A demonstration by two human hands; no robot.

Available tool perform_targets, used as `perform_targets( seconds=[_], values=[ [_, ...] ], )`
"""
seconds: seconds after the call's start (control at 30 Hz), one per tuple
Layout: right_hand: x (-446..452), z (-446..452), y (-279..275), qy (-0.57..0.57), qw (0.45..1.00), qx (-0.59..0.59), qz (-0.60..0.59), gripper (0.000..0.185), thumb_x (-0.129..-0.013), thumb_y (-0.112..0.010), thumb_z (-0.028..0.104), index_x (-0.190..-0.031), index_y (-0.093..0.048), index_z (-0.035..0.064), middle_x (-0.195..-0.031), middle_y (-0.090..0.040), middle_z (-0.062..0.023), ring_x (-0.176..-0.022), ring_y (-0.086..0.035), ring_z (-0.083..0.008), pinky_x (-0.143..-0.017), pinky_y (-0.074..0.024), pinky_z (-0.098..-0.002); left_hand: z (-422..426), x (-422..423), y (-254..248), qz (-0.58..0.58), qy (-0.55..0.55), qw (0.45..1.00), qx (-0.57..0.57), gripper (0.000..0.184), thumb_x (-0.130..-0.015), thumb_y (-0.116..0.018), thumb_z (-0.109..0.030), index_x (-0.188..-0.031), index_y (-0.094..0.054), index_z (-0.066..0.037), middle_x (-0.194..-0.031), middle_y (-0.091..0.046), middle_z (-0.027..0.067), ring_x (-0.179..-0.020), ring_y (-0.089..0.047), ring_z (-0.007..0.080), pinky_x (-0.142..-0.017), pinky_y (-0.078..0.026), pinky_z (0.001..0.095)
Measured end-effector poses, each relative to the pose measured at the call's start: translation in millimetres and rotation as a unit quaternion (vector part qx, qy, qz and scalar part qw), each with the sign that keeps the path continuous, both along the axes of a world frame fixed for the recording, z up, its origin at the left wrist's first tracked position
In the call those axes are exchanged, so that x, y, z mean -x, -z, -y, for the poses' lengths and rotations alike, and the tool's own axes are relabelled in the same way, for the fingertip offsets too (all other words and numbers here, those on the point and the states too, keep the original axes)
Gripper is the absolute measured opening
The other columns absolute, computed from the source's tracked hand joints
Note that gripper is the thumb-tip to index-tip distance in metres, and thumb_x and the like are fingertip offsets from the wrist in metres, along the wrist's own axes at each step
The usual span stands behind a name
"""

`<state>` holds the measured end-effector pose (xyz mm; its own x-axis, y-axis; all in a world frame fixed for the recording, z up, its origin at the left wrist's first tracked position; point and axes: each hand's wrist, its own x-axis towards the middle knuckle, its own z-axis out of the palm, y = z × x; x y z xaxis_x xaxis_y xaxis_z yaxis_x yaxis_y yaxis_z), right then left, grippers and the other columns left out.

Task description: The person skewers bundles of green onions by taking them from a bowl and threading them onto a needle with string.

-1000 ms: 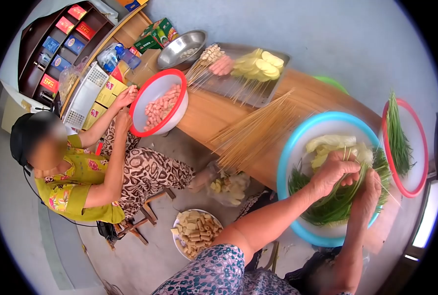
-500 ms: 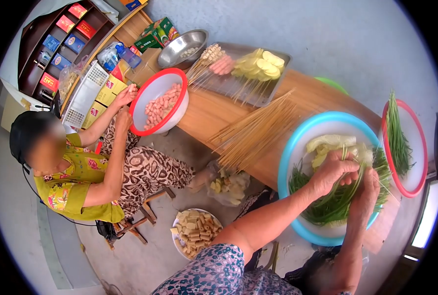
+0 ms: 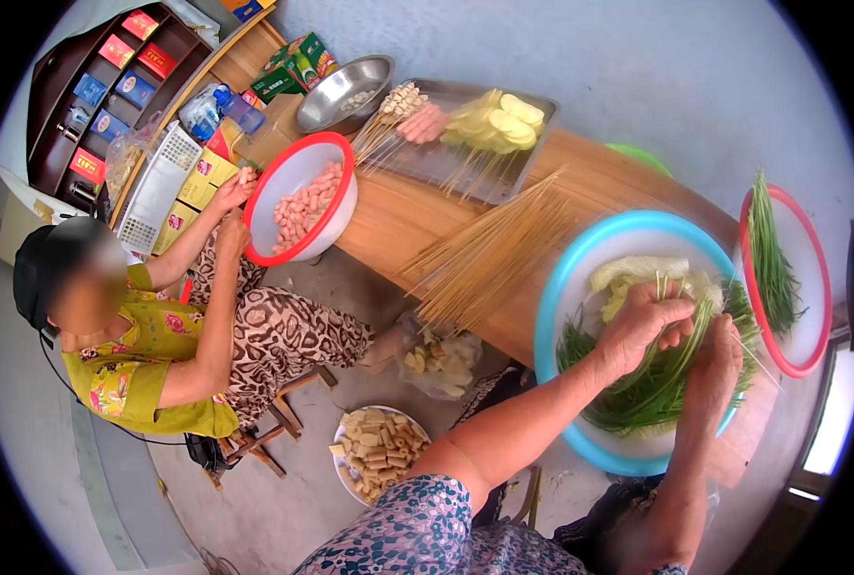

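Observation:
Over the blue-rimmed basin [image 3: 549, 359] both of my hands are closed around long green stems. My left hand [image 3: 641, 331] pinches the stems near their pale upper ends. On the right, my right hand [image 3: 717, 362] grips the same bunch, and a thin skewer [image 3: 755, 361] sticks out from its fingers. More green stems [image 3: 628, 402] lie in the basin below the hands, with pale leafy cabbage [image 3: 628, 276] behind them.
Loose bamboo skewers [image 3: 489, 259] lie on the wooden table [image 3: 389, 225]. Behind is a metal tray [image 3: 530, 172] of skewered food. A seated person [image 3: 149, 335] works at a red-rimmed basin [image 3: 347, 177]. Another red-rimmed basin [image 3: 820, 278] stands right; a plate of cut pieces [image 3: 379, 455] is below.
The whole view has shifted slightly, so the scene sits a little further left. Both hands keep hold of the stems, with only small finger movements.

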<state>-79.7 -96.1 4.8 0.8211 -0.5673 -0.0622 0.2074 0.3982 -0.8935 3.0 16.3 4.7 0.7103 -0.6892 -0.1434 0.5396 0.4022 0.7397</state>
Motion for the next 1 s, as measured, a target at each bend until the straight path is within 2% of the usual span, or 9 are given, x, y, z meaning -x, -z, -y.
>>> perform_targets(
  seconds=[0.27,0.53,0.57,0.63,0.7,0.83,0.87,0.9,1.0],
  values=[
    [1,-2,1,-0.030,0.999,-0.007,0.011,0.026,-0.096,-0.047,0.024,-0.096,-0.061,0.0016,-0.084,-0.064,-0.0067,-0.076,-0.058,-0.0118,-0.072,-0.0442,-0.0247,1,0,4,-0.001,-0.001,1.000,0.021,0.013,-0.080,-0.057,-0.014,-0.069,-0.055,-0.006,-0.059,-0.052,0.0018,-0.049,-0.044,0.0087,-0.045,-0.032,0.0224],
    [-2,-14,-6,0.003,0.998,-0.056,0.010,0.028,-0.095,-0.047,0.024,-0.090,-0.058,-0.0002,-0.071,-0.060,-0.0086,-0.062,-0.057,-0.0175,-0.061,-0.0477,-0.0283,0,4,-1,-0.001,0.013,0.999,-0.036,0.012,-0.078,-0.058,-0.012,-0.069,-0.056,-0.004,-0.058,-0.053,0.0026,-0.050,-0.046,0.0081,-0.043,-0.033,0.0215],
    [0,-12,-4,0.003,0.998,-0.056,0.010,0.028,-0.095,-0.047,0.024,-0.090,-0.058,-0.0002,-0.071,-0.060,-0.0086,-0.062,-0.057,-0.0175,-0.061,-0.0477,-0.0283,1,4,-1,0.003,0.012,0.999,-0.031,0.011,-0.078,-0.058,-0.012,-0.070,-0.057,-0.004,-0.058,-0.053,0.0029,-0.050,-0.047,0.0081,-0.043,-0.033,0.0213],
    [4,-5,3,-0.065,0.997,-0.042,0.025,0.021,-0.095,-0.048,0.021,-0.102,-0.056,0.0031,-0.086,-0.059,-0.0054,-0.076,-0.054,-0.0140,-0.069,-0.0447,-0.0279,1,5,0,0.008,0.010,1.000,-0.028,0.011,-0.079,-0.058,-0.012,-0.072,-0.058,-0.003,-0.058,-0.054,0.0031,-0.050,-0.048,0.0082,-0.043,-0.034,0.0211],
    [2,-5,4,-0.062,0.997,-0.040,0.024,0.023,-0.095,-0.048,0.023,-0.101,-0.056,0.0028,-0.084,-0.058,-0.0051,-0.073,-0.053,-0.0143,-0.068,-0.0444,-0.0278,3,5,3,0.003,0.008,1.000,-0.017,0.010,-0.080,-0.057,-0.012,-0.074,-0.059,-0.003,-0.059,-0.054,0.0031,-0.049,-0.048,0.0085,-0.043,-0.034,0.0215],
    [2,0,-2,-0.065,0.997,-0.045,0.015,0.030,-0.096,-0.044,0.029,-0.101,-0.055,0.0016,-0.079,-0.056,-0.0052,-0.067,-0.052,-0.0151,-0.065,-0.0441,-0.0280,4,6,6,0.005,0.018,1.000,-0.006,0.013,-0.084,-0.060,-0.016,-0.085,-0.060,-0.002,-0.066,-0.058,0.0039,-0.056,-0.053,0.0096,-0.048,-0.039,0.0215],
    [2,-3,-7,-0.034,0.999,-0.041,-0.008,0.033,-0.096,-0.043,0.032,-0.101,-0.054,0.0008,-0.077,-0.056,-0.0056,-0.065,-0.052,-0.0156,-0.063,-0.0443,-0.0283,5,5,11,0.007,0.030,1.000,-0.008,0.016,-0.085,-0.061,-0.018,-0.089,-0.060,-0.002,-0.070,-0.060,0.0043,-0.061,-0.055,0.0102,-0.053,-0.041,0.0222],
    [-1,-10,-18,0.018,0.999,-0.047,-0.020,0.031,-0.095,-0.046,0.031,-0.090,-0.054,0.0013,-0.071,-0.055,-0.0080,-0.062,-0.052,-0.0172,-0.060,-0.0446,-0.0296,7,5,14,0.008,0.027,1.000,-0.009,0.016,-0.085,-0.061,-0.018,-0.089,-0.060,-0.002,-0.070,-0.060,0.0043,-0.061,-0.055,0.0102,-0.053,-0.041,0.0222],
    [1,2,-7,-0.001,0.996,-0.087,-0.026,0.033,-0.095,-0.046,0.033,-0.093,-0.054,0.0012,-0.074,-0.055,-0.0078,-0.065,-0.053,-0.0173,-0.061,-0.0445,-0.0297,9,5,19,0.003,0.024,1.000,0.002,0.015,-0.085,-0.060,-0.017,-0.088,-0.059,-0.002,-0.074,-0.060,0.0052,-0.064,-0.055,0.0107,-0.057,-0.044,0.0236]
  ],
)
